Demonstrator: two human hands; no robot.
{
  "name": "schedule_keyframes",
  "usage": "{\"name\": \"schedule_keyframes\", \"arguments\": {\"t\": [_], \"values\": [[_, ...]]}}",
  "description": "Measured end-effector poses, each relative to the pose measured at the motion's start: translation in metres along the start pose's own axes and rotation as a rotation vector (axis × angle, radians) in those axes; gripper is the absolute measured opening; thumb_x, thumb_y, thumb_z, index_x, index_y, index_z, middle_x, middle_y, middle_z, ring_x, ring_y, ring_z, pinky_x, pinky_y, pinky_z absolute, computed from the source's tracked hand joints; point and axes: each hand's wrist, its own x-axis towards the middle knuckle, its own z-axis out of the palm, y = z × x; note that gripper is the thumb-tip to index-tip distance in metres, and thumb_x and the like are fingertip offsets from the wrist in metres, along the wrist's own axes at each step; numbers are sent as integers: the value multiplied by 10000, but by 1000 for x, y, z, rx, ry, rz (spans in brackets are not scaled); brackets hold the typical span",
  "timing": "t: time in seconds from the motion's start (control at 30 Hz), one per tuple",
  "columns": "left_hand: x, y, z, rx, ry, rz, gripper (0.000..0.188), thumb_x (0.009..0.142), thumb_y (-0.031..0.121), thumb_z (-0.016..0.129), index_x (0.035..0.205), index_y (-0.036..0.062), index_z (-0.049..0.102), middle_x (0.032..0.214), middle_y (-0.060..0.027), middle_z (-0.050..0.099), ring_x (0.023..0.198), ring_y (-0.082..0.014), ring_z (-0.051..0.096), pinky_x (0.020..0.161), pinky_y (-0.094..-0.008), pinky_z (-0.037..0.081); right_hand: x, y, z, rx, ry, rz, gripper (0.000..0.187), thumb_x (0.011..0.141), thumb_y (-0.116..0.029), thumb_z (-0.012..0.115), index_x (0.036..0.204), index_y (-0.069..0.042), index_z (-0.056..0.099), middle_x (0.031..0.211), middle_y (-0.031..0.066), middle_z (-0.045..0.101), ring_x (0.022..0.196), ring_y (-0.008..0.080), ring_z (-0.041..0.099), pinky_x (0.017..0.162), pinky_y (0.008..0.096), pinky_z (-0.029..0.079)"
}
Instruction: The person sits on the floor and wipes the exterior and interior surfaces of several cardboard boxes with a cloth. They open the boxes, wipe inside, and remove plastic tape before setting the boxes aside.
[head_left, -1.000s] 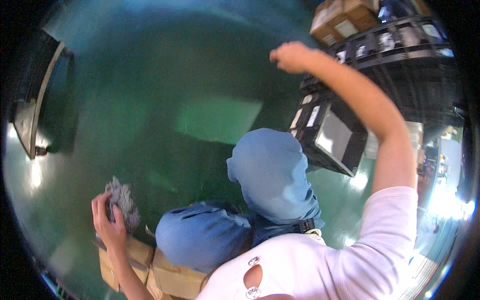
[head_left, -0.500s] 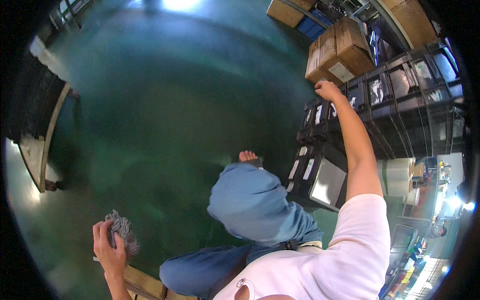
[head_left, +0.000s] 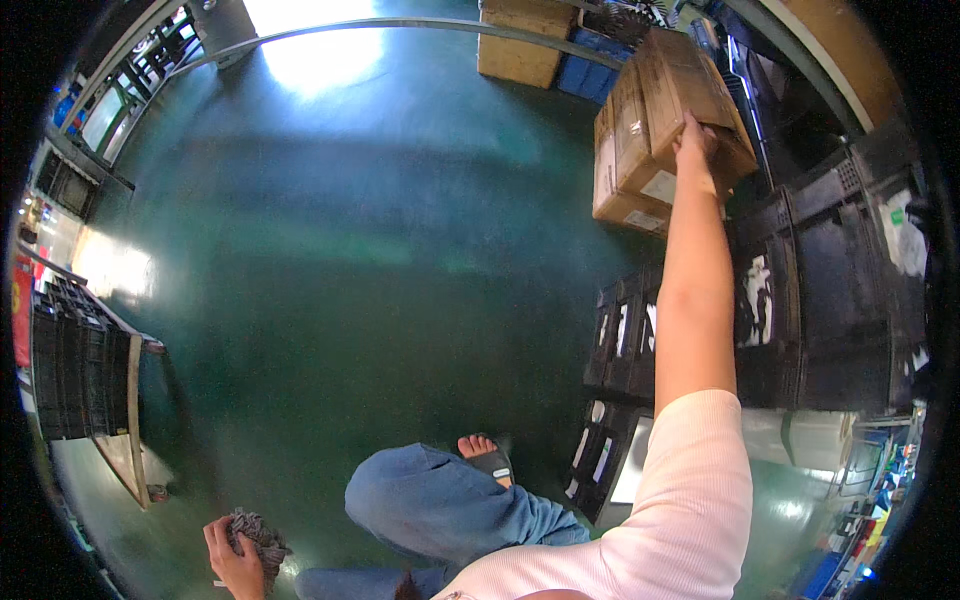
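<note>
Down at the lower left, my left hand point(head_left: 236, 560) is closed around a crumpled grey wad point(head_left: 258, 545) that looks like knitted cloth or stringy yarn. A small white end pokes out beside that hand. My right arm stretches far forward, and my right hand point(head_left: 697, 148) appears in front of a large brown cardboard box point(head_left: 640, 130) with pale labels. Its fingers are curled together. Whether they touch the box or pinch something small cannot be made out.
Black plastic crates point(head_left: 820, 290) with white labels are stacked along my right side. Behind the box stand a blue crate point(head_left: 592, 68) and another carton point(head_left: 520, 42). More black crates point(head_left: 80, 370) rest on a wooden-edged base at left. A metal rail point(head_left: 400, 22) curves across the far floor.
My right hand has gone from the box's lower corner to in front of its upper part. The view has shifted forward along the crates. My left hand keeps the grey wad, lower in view.
</note>
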Motion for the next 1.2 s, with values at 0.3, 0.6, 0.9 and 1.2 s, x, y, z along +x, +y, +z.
{"name": "schedule_keyframes", "arguments": {"t": [0.3,0.6,0.9,1.2], "values": [[23,33,20,26,-58,-55,270,735,50,527,1003,19,543,971,-164,508,910,-379,535,780,-438,435,33,-26,-1,-130,-137,586,342,767,-523,651,835,-196,580,704,-32,480,628,133,456,679,437,359],[13,46,23,8,-74,12,276,739,66,538,1012,40,561,960,-151,531,901,-367,547,766,-436,446,-64,-22,6,467,9,279,563,820,-326,672,1156,108,547,1226,173,556,1101,256,531,949,339,407],[12,62,34,-80,-20,145,263,750,87,549,1010,56,578,994,-136,549,897,-356,568,760,-424,463,-291,-28,-36,351,-224,217,354,828,-251,669,996,59,639,1060,144,633,930,235,567,862,360,430],[-3,60,47,-107,-4,164,271,748,67,552,1018,57,577,996,-133,556,897,-347,573,766,-413,470,-480,76,-98,-58,-1271,178,254,798,-237,681,708,0,657,709,78,620,673,149,541,630,334,418]]}}
